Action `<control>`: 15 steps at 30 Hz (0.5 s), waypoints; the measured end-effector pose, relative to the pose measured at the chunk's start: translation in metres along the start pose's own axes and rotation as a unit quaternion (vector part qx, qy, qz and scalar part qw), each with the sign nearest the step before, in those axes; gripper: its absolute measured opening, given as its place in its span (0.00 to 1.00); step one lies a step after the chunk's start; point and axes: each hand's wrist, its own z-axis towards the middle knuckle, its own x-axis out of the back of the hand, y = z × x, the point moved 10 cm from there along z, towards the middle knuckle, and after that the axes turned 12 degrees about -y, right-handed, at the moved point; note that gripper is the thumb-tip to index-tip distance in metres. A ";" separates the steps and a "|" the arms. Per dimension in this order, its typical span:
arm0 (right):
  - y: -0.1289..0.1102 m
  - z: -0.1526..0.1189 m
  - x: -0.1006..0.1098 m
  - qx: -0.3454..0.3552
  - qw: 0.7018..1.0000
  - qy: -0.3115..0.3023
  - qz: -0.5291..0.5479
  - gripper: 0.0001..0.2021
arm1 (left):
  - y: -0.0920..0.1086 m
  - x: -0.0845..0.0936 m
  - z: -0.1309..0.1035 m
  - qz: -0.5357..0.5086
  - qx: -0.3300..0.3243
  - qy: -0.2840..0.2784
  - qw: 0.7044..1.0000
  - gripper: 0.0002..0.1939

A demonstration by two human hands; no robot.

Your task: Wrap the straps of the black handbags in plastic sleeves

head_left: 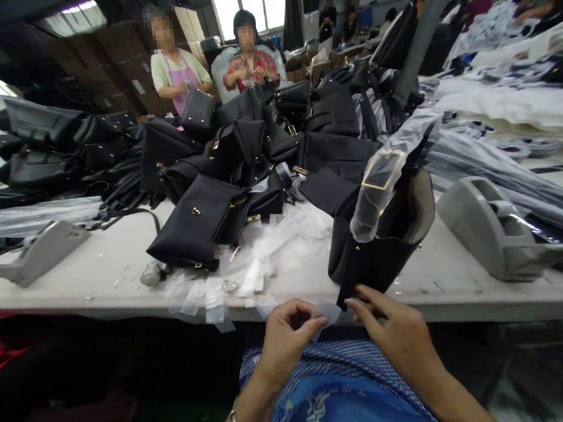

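Note:
My left hand [294, 330] pinches a small translucent plastic piece [328, 312] between thumb and fingers, just past the table's front edge. Close by, my right hand [393, 320] has its fingers closed on the end of a black strap [349, 290] that hangs from a black handbag [368, 266]. The bag stands upright with its top open and its lining showing. Clear plastic film wraps a gold rectangular buckle [382, 170] over its front. Left of the bag, a loose pile of translucent plastic pieces [270, 252] spreads to the table's edge.
A black bag with a gold clasp [196, 220] lies left of the plastic pile, before a heap of black bags [252, 127]. Grey tape dispensers stand left [44, 249] and right [495, 229] on the white table [117, 275]. Two people work across it.

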 end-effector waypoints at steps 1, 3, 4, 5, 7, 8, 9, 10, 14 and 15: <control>0.001 0.003 -0.005 -0.015 1.000 -0.015 0.014 0.18 | -0.001 0.000 -0.001 -0.001 0.000 -0.003 1.000 0.10; 0.001 0.009 -0.013 -0.043 0.997 -0.047 0.048 0.16 | -0.003 0.002 -0.003 0.003 0.003 -0.002 1.000 0.09; 0.001 0.011 -0.016 -0.053 0.994 -0.060 0.072 0.16 | -0.004 0.005 -0.005 0.008 0.004 0.002 1.000 0.08; 0.002 0.012 -0.019 -0.063 0.991 -0.068 0.100 0.16 | -0.005 0.008 -0.007 0.013 0.007 0.008 1.000 0.08; 0.005 0.012 -0.022 -0.082 0.980 -0.072 0.167 0.17 | -0.009 0.015 -0.010 0.025 0.014 0.019 0.999 0.07; 0.006 0.011 -0.023 -0.092 0.972 -0.068 0.203 0.18 | -0.011 0.019 -0.012 0.034 0.017 0.025 0.999 0.07; 0.008 0.010 -0.025 -0.101 0.964 -0.063 0.238 0.19 | -0.013 0.022 -0.014 0.044 0.021 0.030 0.998 0.07; 0.008 0.009 -0.026 -0.107 0.956 -0.057 0.266 0.20 | -0.016 0.024 -0.015 0.054 0.025 0.035 0.998 0.07; 0.002 0.007 -0.029 -0.108 0.939 -0.032 0.324 0.20 | -0.024 0.025 -0.018 0.076 0.033 0.032 0.996 0.06; 0.000 0.007 -0.029 -0.105 0.938 -0.027 0.328 0.20 | -0.024 0.024 -0.019 0.079 0.033 0.029 0.996 0.06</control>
